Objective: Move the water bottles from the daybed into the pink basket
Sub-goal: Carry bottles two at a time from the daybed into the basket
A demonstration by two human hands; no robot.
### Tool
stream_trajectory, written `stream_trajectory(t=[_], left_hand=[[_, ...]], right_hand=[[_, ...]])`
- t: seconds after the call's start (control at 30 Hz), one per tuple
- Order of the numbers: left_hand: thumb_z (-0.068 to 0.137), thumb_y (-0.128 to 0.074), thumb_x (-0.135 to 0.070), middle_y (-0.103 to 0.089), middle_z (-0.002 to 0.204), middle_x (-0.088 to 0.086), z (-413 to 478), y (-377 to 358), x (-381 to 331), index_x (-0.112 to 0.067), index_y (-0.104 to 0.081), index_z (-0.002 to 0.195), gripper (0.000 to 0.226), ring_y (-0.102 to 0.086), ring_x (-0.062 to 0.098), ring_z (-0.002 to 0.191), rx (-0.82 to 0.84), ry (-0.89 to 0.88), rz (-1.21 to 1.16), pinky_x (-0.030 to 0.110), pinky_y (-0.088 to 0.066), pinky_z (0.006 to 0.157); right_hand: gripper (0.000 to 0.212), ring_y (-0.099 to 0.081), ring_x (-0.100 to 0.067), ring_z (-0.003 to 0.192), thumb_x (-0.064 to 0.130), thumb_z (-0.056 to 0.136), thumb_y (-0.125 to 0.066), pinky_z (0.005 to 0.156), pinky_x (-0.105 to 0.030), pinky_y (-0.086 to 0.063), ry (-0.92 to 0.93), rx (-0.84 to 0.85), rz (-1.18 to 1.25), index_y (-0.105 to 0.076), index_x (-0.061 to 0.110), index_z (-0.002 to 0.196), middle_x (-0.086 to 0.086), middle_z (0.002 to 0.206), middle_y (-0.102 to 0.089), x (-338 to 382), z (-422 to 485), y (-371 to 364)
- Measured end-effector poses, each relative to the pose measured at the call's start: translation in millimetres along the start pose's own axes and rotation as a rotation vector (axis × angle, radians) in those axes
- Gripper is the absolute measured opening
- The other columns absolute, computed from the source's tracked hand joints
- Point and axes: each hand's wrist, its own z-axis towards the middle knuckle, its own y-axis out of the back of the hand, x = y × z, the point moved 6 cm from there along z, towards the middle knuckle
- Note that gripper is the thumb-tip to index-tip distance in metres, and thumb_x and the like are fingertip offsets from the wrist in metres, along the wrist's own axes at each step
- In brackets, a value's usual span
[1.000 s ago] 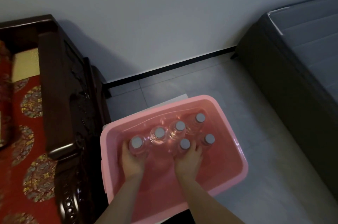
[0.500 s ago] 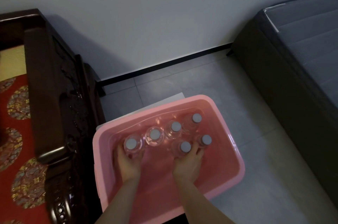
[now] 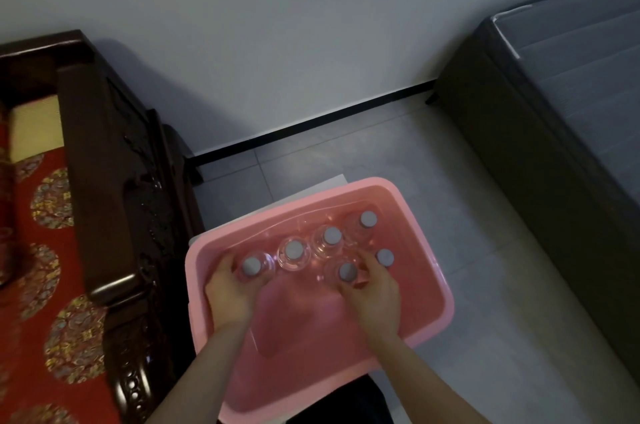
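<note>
A pink basket (image 3: 429, 316) stands on the floor below me. Several clear water bottles with grey caps stand upright in its far half. My left hand (image 3: 230, 295) wraps around the leftmost bottle (image 3: 251, 267). My right hand (image 3: 372, 292) grips a bottle in the near row (image 3: 347, 271). Other bottles (image 3: 293, 250) stand in a row behind, and one (image 3: 385, 257) stands just right of my right hand. The daybed (image 3: 104, 181) with its red patterned cushion (image 3: 41, 250) lies to the left; no bottles show on its visible part.
A dark carved wooden armrest of the daybed runs beside the basket's left side. A dark bed frame with a grey mattress (image 3: 554, 111) fills the right. Grey tiled floor (image 3: 467, 215) lies between them, with a wall and black skirting behind.
Both hands stay on the same two bottles inside the basket. Only the view has shifted a little; the bottles have barely moved.
</note>
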Motion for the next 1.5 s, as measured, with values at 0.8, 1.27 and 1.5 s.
stream_trajectory(t=[0.8, 1.27, 1.5], left_hand=[[0.073, -0.078, -0.005, -0.068, 0.078, -0.016, -20, 6, -33, -0.031, -0.068, 0.083, 0.03, -0.062, -0.011, 0.073, 0.055, -0.221, -0.029, -0.003, -0.04, 0.066], [0.077, -0.077, -0.014, -0.067, 0.114, 0.003, -17, 52, -87, -0.01, -0.064, 0.12, 0.044, -0.063, 0.02, 0.106, 0.154, -0.333, 0.043, 0.026, -0.045, 0.088], [0.098, -0.05, -0.025, -0.048, 0.143, 0.005, -67, 170, -227, -0.011, -0.051, 0.136, 0.041, -0.035, 0.007, 0.132, -0.2, -0.664, 0.047, 0.002, -0.016, 0.105]], right_hand=[[0.011, -0.06, -0.016, 0.07, 0.004, 0.075, -0.069, 0.065, -0.029, -0.047, 0.296, -0.041, -0.034, -0.065, 0.013, 0.08, 0.001, 0.075, -0.065, 5, -6, -3], [0.041, -0.055, -0.017, 0.116, 0.04, 0.091, -0.057, 0.096, -0.035, -0.045, 0.43, -0.091, -0.164, -0.055, 0.027, 0.13, 0.007, 0.126, -0.061, 66, -14, 80], [0.056, -0.016, -0.019, 0.148, 0.037, 0.098, -0.045, 0.12, -0.036, -0.004, 0.799, -0.238, -0.27, -0.035, 0.012, 0.147, -0.005, 0.158, -0.026, 193, -45, 165]])
